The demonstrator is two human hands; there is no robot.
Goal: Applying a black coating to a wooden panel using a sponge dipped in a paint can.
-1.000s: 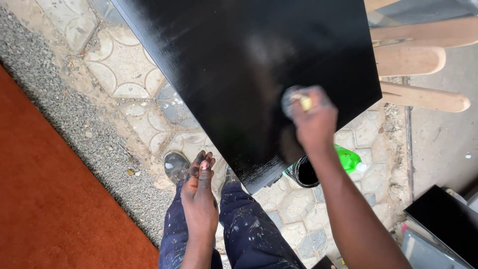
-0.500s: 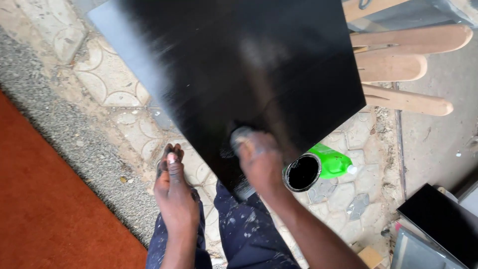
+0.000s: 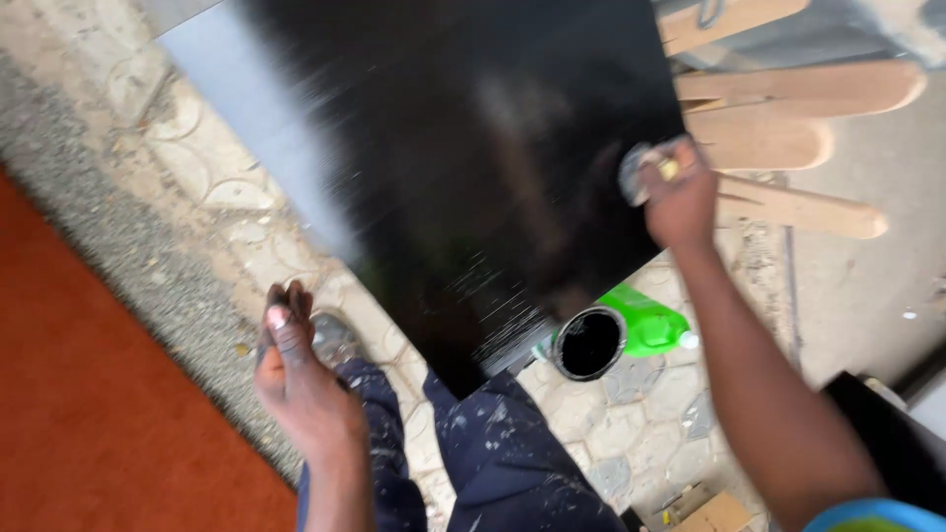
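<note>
- My right hand (image 3: 680, 197) is raised at the right edge of a large black panel (image 3: 473, 167), fingers curled tight around a small crumpled grey rag (image 3: 639, 169), which presses against the panel's glossy face.
- The panel fills the upper middle of the view, tilted, with one corner pointing down toward my legs. Its surface is dark and shiny with faint streaks; a pale grey strip runs along its left edge.
- My left hand (image 3: 296, 369) hangs free at lower left, away from the panel, fingers drawn together and loosely bent. I cannot tell whether it holds anything; the fingertips look smeared with dark paint.
- Just below the panel's lower corner, a round open tin of black liquid (image 3: 589, 343) sits on the paving, touching a bright green plastic container (image 3: 645, 323) beside it.
- My dark blue trousers (image 3: 503, 453), speckled with pale paint, show at the bottom centre.
- The ground is patterned stone paving (image 3: 197, 167), with a gravel strip and a red-orange floor (image 3: 89, 414) to the left.
- Several pale wooden slats (image 3: 798, 99) with rounded ends stick out from behind the panel at upper right.
</note>
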